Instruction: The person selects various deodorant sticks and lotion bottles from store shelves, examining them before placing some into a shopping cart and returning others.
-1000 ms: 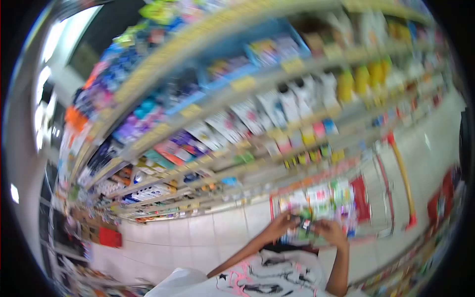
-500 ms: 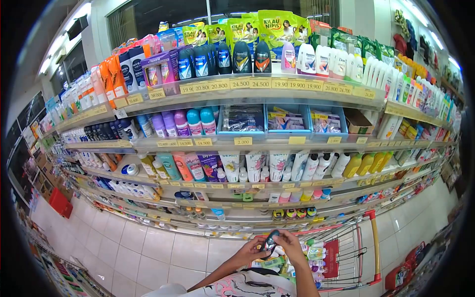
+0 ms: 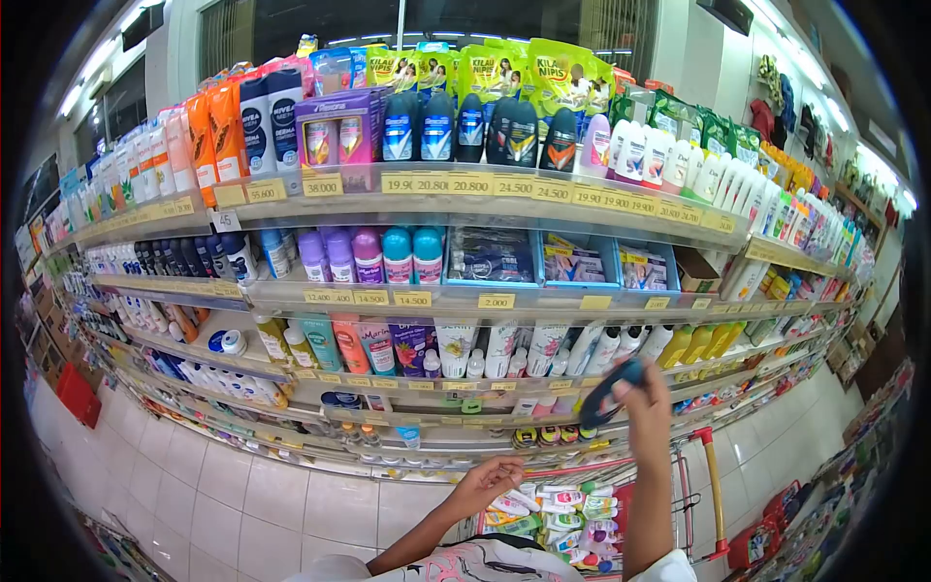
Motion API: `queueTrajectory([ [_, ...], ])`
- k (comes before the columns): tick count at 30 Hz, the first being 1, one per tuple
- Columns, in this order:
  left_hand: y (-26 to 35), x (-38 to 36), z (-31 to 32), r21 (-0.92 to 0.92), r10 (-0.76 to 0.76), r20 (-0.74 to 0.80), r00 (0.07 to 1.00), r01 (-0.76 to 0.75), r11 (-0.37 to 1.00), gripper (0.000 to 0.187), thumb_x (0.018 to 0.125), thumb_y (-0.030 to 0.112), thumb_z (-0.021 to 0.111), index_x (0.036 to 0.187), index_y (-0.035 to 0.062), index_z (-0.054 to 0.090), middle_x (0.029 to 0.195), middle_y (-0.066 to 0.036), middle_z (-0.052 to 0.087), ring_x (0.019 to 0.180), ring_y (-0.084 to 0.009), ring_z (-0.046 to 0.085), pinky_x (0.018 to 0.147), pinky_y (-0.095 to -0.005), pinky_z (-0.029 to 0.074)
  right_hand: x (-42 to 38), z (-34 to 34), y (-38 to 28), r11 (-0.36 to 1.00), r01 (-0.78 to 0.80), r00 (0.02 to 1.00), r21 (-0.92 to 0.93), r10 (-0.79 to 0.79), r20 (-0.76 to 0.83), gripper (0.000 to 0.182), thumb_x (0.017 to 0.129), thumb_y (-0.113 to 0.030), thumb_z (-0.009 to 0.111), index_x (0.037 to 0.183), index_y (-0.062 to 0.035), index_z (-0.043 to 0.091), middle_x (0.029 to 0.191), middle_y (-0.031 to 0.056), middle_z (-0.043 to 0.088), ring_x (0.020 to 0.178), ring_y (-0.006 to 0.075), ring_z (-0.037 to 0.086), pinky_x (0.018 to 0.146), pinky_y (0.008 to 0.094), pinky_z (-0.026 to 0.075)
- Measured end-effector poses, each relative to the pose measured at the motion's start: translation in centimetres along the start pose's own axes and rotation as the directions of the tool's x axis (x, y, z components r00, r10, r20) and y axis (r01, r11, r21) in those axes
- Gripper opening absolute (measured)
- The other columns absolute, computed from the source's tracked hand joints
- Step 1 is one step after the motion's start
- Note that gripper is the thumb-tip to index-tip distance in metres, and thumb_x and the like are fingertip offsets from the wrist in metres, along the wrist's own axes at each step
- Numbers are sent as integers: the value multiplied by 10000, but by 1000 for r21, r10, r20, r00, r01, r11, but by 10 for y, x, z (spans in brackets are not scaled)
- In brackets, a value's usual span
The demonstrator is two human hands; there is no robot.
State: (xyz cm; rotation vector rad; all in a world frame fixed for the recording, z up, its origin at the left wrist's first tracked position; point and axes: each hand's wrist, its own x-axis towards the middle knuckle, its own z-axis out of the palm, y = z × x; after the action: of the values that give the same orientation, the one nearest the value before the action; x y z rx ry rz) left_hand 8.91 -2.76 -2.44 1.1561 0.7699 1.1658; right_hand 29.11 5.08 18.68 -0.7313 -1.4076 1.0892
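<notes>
A dark roll-on deodorant bottle (image 3: 609, 396) is gripped in my right hand (image 3: 647, 400), raised in front of the lower shelves and slightly blurred by motion. My left hand (image 3: 490, 483) is lower, beside the near edge of the shopping cart (image 3: 716, 485); its fingers are loosely bent and apart, with nothing in them. Below both hands, the cart holds many small bottles and tubes (image 3: 567, 509). Similar dark roll-on bottles (image 3: 512, 131) stand on the top shelf, above yellow price labels.
Facing me is a long store shelf (image 3: 388, 199) with several tiers of toiletries. Blue boxes (image 3: 493, 256) of small packets sit on the second tier. Green pouches (image 3: 561, 78) line the top. Red baskets stand at the left (image 3: 78, 396) and at the lower right (image 3: 761, 533).
Both hands were together on the deodorant bottle above the cart. My left hand has let go, and my right hand has lifted the bottle up and to the right. The view has shifted slightly.
</notes>
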Motion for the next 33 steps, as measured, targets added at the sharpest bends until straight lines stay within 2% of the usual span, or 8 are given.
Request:
queueTrajectory([
  [7, 7, -13, -11, -45, -65, 80, 995, 68, 997, 328, 952, 116, 556, 1253, -5, 504, 1160, -107, 608, 1105, -165, 571, 967, -322, 456, 78, 48, -104, 949, 286, 954, -137, -267, 137, 344, 863, -218, 606, 1126, -5, 541, 902, 80, 636, 851, 145, 615, 749, 282, 494],
  [11, 100, 12, -36, 350, 261, 105, 959, -282, 893, 249, 929, 170, 605, 1157, 71, 619, 1129, -49, 646, 1066, -159, 595, 941, -324, 453, 115, 86, -145, 863, 452, 890, -225, -421, 174, 401, 838, -244, 699, 1132, 8, 598, 893, 28, 630, 841, 108, 574, 787, 242, 435],
  [15, 289, 52, -46, 784, 771, 126, 624, -539, 308, 263, 869, 165, 642, 1105, 49, 645, 1059, -92, 658, 1004, -211, 618, 915, -347, 450, 156, 92, -170, 714, 612, 787, -340, -594, 169, 377, 805, -282, 731, 1053, -7, 661, 910, 37, 649, 817, 91, 559, 789, 245, 418],
  [20, 442, 166, -36, 861, 789, 471, 395, -399, -314, 331, 908, 281, 575, 1158, 70, 629, 1108, -146, 634, 1038, -279, 597, 910, -389, 452, 175, 86, -188, 697, 617, 769, -366, -632, 94, 329, 811, -309, 725, 1021, -59, 687, 944, -4, 655, 932, 86, 547, 869, 235, 349],
  [23, 461, 201, -32, 835, 717, 550, 427, -270, -480, 346, 912, 304, 539, 1182, 104, 621, 1119, -153, 617, 1055, -335, 581, 915, -441, 450, 173, 81, -190, 694, 608, 772, -386, -630, 85, 318, 811, -293, 731, 1024, -61, 688, 935, 4, 660, 926, 93, 553, 886, 243, 357],
  [25, 466, 206, -20, 873, 494, 385, 779, -133, -469, 332, 910, 289, 521, 1175, 118, 623, 1135, -152, 600, 1078, -343, 569, 919, -451, 450, 174, 72, -190, 688, 638, 758, -346, -641, 123, 319, 815, -278, 733, 1035, -54, 684, 933, 13, 663, 908, 99, 566, 894, 255, 378],
  [28, 464, 206, -15, 869, 473, 414, 778, -184, -459, 284, 892, 256, 527, 1105, 99, 630, 1164, -154, 582, 1068, -357, 567, 906, -458, 452, 168, 62, -193, 614, 661, 724, -432, -674, 150, 431, 753, -358, 773, 1026, -39, 679, 830, 32, 643, 759, 88, 557, 645, 242, 420],
  [33, 472, 216, -23, 922, 397, 366, 842, -271, -275, 232, 832, 176, 561, 1030, 63, 607, 1069, -201, 597, 989, -360, 580, 848, -431, 455, 166, 60, -200, 565, 647, 720, -512, -674, 165, 457, 742, -363, 780, 1016, -12, 676, 828, 58, 654, 744, 116, 579, 641, 250, 435],
])
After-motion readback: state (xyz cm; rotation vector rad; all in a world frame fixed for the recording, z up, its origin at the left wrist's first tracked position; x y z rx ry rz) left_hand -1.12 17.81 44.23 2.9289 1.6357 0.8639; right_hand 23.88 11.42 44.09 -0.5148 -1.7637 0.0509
